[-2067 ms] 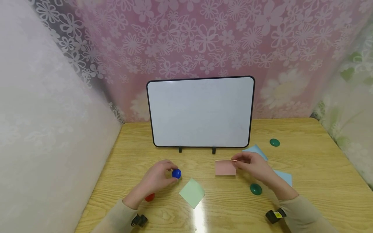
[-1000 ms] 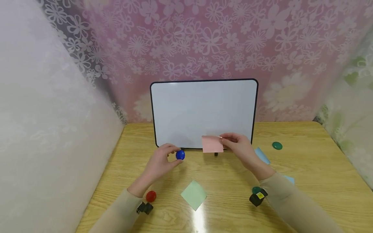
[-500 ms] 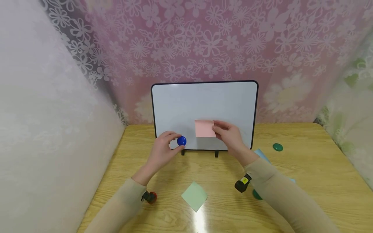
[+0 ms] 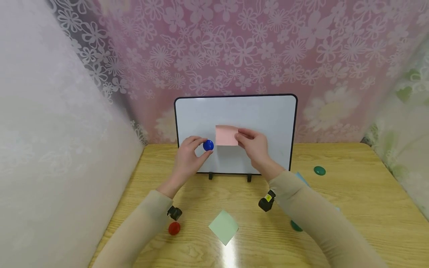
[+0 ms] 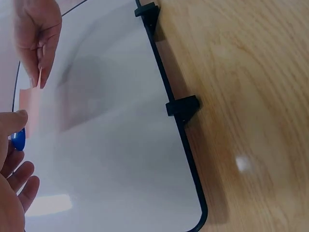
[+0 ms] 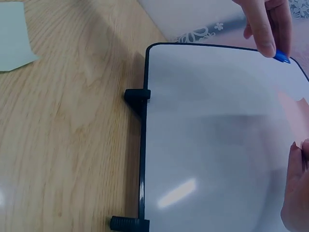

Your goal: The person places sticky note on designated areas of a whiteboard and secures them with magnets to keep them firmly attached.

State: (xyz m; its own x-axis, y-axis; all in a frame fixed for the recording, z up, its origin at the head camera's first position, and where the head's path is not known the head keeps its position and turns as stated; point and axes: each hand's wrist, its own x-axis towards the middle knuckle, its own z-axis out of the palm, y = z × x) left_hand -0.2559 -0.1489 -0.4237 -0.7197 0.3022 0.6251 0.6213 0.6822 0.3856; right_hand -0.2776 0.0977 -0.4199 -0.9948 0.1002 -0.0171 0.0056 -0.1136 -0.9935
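— Head view: where do things stand?
— My right hand (image 4: 253, 145) pinches the pink note (image 4: 226, 135) against the whiteboard (image 4: 268, 119); my left hand (image 4: 188, 158) grips the blue magnet (image 4: 208, 145) just beside it.
— Wrist views?
— Same. Next, I judge, the magnet must land squarely on the note.

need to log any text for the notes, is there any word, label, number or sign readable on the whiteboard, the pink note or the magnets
None can be read.
Black-framed whiteboard: blank.
Pink paper note, pinched by the right hand: no writing visible.
Round blue magnet, pinched by the left hand: no marking visible.
Yellow sticker on the black wrist camera: too small to read.
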